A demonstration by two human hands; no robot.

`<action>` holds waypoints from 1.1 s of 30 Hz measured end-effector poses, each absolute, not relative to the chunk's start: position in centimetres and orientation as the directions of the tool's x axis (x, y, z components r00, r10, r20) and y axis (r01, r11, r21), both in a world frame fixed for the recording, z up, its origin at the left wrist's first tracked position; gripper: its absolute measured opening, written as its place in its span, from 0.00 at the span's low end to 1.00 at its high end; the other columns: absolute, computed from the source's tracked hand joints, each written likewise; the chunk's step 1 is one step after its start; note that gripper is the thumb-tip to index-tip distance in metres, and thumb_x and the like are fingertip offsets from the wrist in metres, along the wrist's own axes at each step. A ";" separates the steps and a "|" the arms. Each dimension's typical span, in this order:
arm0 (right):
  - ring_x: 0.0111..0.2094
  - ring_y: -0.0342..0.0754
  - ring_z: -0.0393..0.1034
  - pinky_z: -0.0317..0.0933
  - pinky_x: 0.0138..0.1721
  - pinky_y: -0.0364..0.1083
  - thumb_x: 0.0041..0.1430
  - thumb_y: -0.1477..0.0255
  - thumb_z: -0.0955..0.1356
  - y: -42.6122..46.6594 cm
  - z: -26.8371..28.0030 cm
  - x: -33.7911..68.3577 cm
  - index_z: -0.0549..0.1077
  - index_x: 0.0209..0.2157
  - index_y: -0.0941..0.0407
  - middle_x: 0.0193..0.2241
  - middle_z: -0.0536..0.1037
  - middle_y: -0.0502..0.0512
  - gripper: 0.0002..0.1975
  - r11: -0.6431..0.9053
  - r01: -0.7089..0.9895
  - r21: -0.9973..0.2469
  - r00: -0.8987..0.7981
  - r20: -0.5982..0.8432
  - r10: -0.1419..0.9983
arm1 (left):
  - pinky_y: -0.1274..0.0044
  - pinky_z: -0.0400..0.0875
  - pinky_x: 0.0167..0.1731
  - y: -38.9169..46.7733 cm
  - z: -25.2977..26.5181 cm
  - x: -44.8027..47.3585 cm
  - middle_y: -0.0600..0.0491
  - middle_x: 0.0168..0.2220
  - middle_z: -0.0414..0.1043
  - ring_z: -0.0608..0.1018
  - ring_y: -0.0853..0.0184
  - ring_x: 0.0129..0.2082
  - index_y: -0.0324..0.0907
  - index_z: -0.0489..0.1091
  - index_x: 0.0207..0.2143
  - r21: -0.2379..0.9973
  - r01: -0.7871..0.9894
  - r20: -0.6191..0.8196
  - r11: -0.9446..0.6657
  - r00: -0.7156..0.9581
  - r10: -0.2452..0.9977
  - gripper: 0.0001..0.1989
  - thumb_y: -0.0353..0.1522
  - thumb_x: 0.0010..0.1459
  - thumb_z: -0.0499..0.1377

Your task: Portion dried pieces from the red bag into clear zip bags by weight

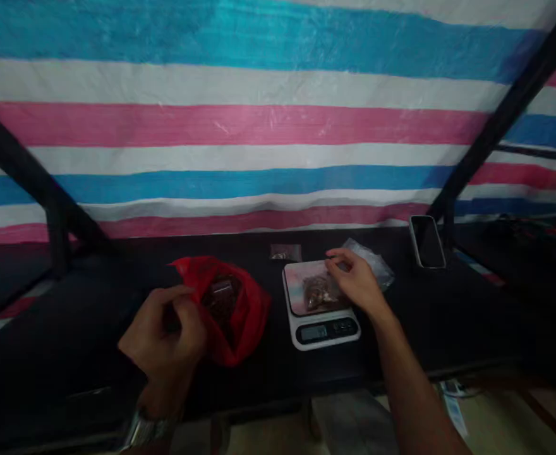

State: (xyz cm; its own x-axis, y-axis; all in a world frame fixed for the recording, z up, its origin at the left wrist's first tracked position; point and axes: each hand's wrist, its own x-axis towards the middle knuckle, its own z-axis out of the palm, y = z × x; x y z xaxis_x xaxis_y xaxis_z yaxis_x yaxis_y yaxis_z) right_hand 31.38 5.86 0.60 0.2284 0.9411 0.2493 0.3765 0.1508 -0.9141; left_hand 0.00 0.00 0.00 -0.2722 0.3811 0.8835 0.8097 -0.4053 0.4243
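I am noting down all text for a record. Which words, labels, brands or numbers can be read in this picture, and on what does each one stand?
Nothing can be read.
Scale: its display and button marks are too dark and blurred to read.
Phone: the screen is dark, no text.
Small clear bag: no legible label.
Red bag: no print visible.
Paper tag below the table edge: too small to read.
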 end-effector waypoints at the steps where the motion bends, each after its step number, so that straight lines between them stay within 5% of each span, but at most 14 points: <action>1: 0.29 0.49 0.70 0.61 0.34 0.48 0.50 0.63 0.71 5.9 0.7 31.2 0.79 0.40 0.54 0.29 0.81 0.51 0.16 0.153 0.373 -0.915 0.221 0.248 0.943 | 0.79 0.64 0.23 -0.2 0.3 0.5 0.59 0.25 0.72 0.69 0.73 0.20 0.40 0.76 0.33 0.411 0.807 0.886 -0.424 -0.246 0.392 0.09 0.21 0.61 0.58; 5: 0.29 0.49 0.70 0.60 0.32 0.47 0.48 0.64 0.72 6.1 1.1 30.3 0.78 0.40 0.54 0.27 0.80 0.51 0.16 0.169 0.335 -0.927 0.199 0.245 0.949 | 0.79 0.66 0.24 -1.3 1.8 2.5 0.60 0.24 0.73 0.71 0.73 0.19 0.42 0.75 0.34 0.353 0.777 0.888 -0.522 -0.103 0.447 0.08 0.24 0.63 0.58; 8: 0.28 0.48 0.69 0.60 0.32 0.46 0.48 0.63 0.73 6.0 2.0 29.4 0.76 0.38 0.53 0.25 0.78 0.48 0.14 0.194 0.277 -0.941 0.186 0.251 0.950 | 0.78 0.73 0.33 -2.2 2.7 4.3 0.56 0.29 0.77 0.80 0.69 0.30 0.43 0.74 0.36 0.372 0.704 0.858 -0.604 -0.013 0.514 0.09 0.24 0.64 0.56; 13: 0.28 0.45 0.69 0.61 0.30 0.44 0.49 0.60 0.77 4.8 4.9 26.9 0.73 0.40 0.51 0.29 0.80 0.47 0.19 0.256 0.049 -0.965 0.088 0.260 0.962 | 0.70 0.77 0.50 -3.3 1.8 7.4 0.49 0.47 0.79 0.81 0.62 0.48 0.45 0.74 0.51 0.679 0.572 0.633 -0.459 -0.141 0.761 0.12 0.30 0.68 0.56; 17: 0.29 0.42 0.71 0.63 0.32 0.41 0.52 0.63 0.79 3.4 7.0 22.8 0.73 0.40 0.51 0.31 0.79 0.46 0.17 0.291 -0.131 -0.948 -0.041 0.299 0.953 | 0.57 0.67 0.66 -3.0 0.9 7.4 0.44 0.67 0.68 0.72 0.54 0.66 0.48 0.62 0.67 0.892 0.327 0.403 -0.313 -0.258 0.878 0.32 0.38 0.63 0.66; 20: 0.28 0.41 0.71 0.64 0.31 0.41 0.56 0.65 0.77 2.7 7.4 18.4 0.74 0.40 0.51 0.31 0.78 0.45 0.13 0.268 -0.233 -0.935 -0.179 0.312 0.933 | 0.59 0.72 0.63 -2.3 1.4 5.5 0.45 0.64 0.72 0.77 0.54 0.62 0.49 0.60 0.68 0.959 0.051 0.283 -0.278 -0.223 0.933 0.37 0.37 0.59 0.69; 23: 0.31 0.43 0.74 0.67 0.34 0.42 0.61 0.67 0.73 2.6 7.0 14.7 0.74 0.41 0.51 0.31 0.78 0.46 0.08 0.252 -0.255 -0.934 -0.327 0.329 0.886 | 0.66 0.81 0.50 -1.6 2.4 2.8 0.49 0.50 0.82 0.85 0.59 0.48 0.46 0.71 0.56 0.952 -0.061 0.277 -0.301 -0.250 0.928 0.24 0.37 0.58 0.69; 27: 0.36 0.46 0.76 0.68 0.38 0.45 0.65 0.70 0.69 3.7 5.6 12.7 0.76 0.44 0.52 0.36 0.79 0.49 0.06 0.351 -0.032 -0.936 -0.259 0.347 0.902 | 0.76 0.79 0.35 -1.3 2.6 -1.3 0.56 0.34 0.79 0.82 0.67 0.33 0.44 0.74 0.38 0.937 0.146 0.350 -0.318 -0.372 0.860 0.11 0.37 0.56 0.70; 30: 0.37 0.48 0.76 0.66 0.40 0.47 0.66 0.72 0.68 4.7 4.3 12.6 0.77 0.42 0.52 0.37 0.81 0.51 0.05 0.316 0.327 -0.891 -0.174 0.272 0.947 | 0.76 0.77 0.34 -1.4 1.6 -3.9 0.57 0.33 0.76 0.80 0.67 0.31 0.44 0.73 0.41 0.919 0.272 0.381 -0.285 -0.429 0.819 0.11 0.37 0.57 0.67; 33: 0.39 0.53 0.77 0.64 0.41 0.49 0.67 0.69 0.70 5.0 3.2 12.1 0.78 0.39 0.53 0.37 0.83 0.54 0.03 0.251 0.638 -0.728 -0.201 0.157 0.967 | 0.71 0.78 0.43 -1.5 0.3 -5.7 0.52 0.40 0.78 0.82 0.63 0.39 0.44 0.72 0.48 0.890 0.386 0.401 -0.244 -0.406 0.821 0.16 0.38 0.58 0.66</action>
